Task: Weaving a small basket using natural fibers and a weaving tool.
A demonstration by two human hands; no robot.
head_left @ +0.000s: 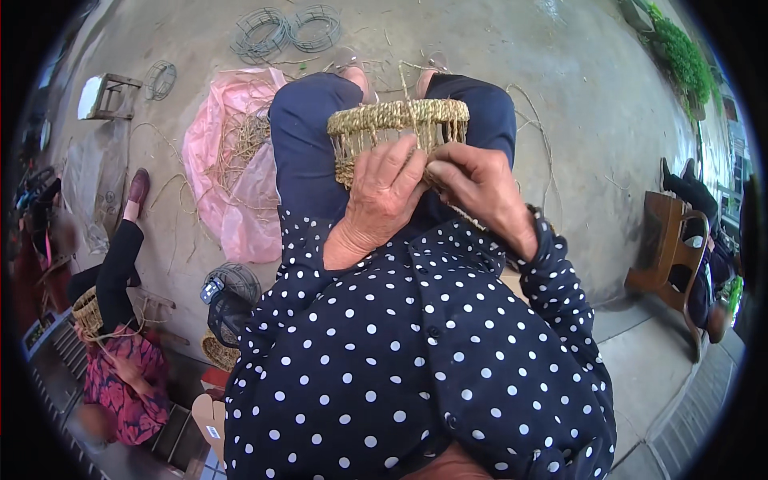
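Note:
A round woven straw basket (398,117) rests on my lap between my knees. Thick straw cord wraps its upper rim, and upright strands with gaps between them run down its side. My left hand (382,192) grips the near side of the basket, its fingers bent over the weave. Close beside it, my right hand (484,186) pinches at the near edge, thumb against fingers. A straw cord (466,216) trails from under the right hand toward my sleeve. My fingers hide the exact spot being pinched.
A pink plastic sheet (210,152) with loose straw cords (250,142) lies left of my legs. Wire frames (314,29) sit ahead on the floor, near a small stool (112,98). Another person (128,376) with a basket sits at left; someone sits by a wooden bench (668,256) at right.

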